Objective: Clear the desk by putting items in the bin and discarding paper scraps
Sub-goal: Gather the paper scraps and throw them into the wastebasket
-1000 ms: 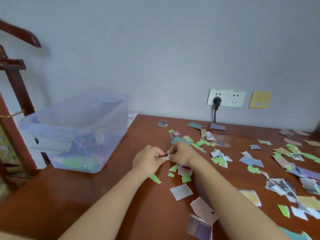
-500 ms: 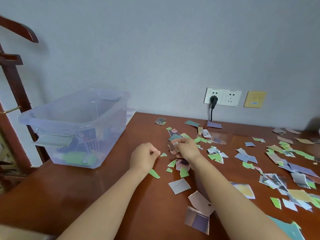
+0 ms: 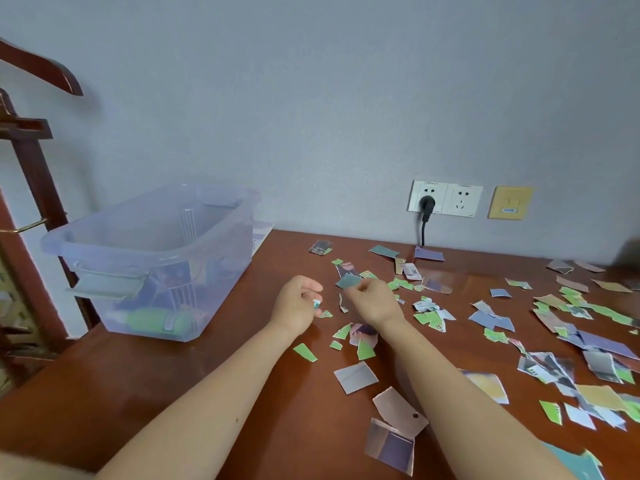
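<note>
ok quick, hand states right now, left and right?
Left hand: curled, pinching a small white-and-teal paper scrap.
Right hand: pinching a grey-teal torn paper scrap.

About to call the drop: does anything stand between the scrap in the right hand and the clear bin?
Only the left hand, itself pinching a small scrap, sits on that line. Past it is bare desk, and the clear bin has no lid. The right hand pinches the grey-teal scrap.
</note>
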`<state>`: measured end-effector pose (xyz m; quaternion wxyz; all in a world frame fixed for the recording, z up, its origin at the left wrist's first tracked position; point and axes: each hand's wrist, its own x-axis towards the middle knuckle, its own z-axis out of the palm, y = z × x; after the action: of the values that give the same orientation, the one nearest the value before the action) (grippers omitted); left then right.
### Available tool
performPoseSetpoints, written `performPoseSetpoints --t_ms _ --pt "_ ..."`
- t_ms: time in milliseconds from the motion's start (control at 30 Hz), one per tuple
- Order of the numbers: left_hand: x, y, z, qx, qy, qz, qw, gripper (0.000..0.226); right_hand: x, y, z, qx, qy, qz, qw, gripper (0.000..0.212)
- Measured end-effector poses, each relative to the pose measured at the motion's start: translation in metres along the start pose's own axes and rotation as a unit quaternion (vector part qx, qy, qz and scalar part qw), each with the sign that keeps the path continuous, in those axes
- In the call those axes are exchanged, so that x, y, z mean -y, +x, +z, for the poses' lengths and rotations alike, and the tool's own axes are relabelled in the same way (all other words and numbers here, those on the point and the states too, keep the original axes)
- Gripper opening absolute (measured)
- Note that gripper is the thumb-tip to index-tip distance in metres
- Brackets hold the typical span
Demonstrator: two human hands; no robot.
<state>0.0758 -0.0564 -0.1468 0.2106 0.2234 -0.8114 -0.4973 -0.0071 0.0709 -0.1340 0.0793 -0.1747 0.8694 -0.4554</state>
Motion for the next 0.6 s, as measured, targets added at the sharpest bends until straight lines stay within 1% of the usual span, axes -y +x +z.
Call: performPoseSetpoints --t_ms 67,100,167,233,367,433,500,600 --pt "0.000 0.000 0.002 0.003 0.075 0.024 0.997 0.031 -0.002 0.003 0.001 0.003 -0.103 -0.016 0.995 0.019" --pt "0.001 0.001 0.003 0.009 0.102 0.030 0.994 0.032 -0.002 0.004 0.001 0.007 -0.137 -0.019 0.990 0.019" --pt "0.002 0.000 0.005 0.015 0.142 0.035 0.989 0.030 -0.002 0.006 0.003 0.016 -0.180 -0.024 0.983 0.026" --pt "0.002 0.001 0.006 0.022 0.179 0.045 0.983 0.028 -0.002 0.007 0.006 0.024 -0.206 -0.021 0.978 0.034" --pt "0.005 0.002 0.007 0.032 0.272 0.079 0.958 0.018 -0.002 0.012 0.013 0.014 -0.243 -0.015 0.970 0.039" --pt "0.007 0.002 0.008 0.016 0.304 0.081 0.949 0.022 -0.003 0.013 0.014 0.005 -0.262 -0.022 0.965 0.036" --pt "0.008 0.003 0.010 -0.002 0.300 0.080 0.951 0.025 -0.005 0.015 0.015 -0.003 -0.269 -0.028 0.963 0.031" --pt "0.006 0.009 0.011 0.017 0.297 0.062 0.953 0.024 -0.008 0.015 0.015 -0.010 -0.270 -0.037 0.962 0.026"
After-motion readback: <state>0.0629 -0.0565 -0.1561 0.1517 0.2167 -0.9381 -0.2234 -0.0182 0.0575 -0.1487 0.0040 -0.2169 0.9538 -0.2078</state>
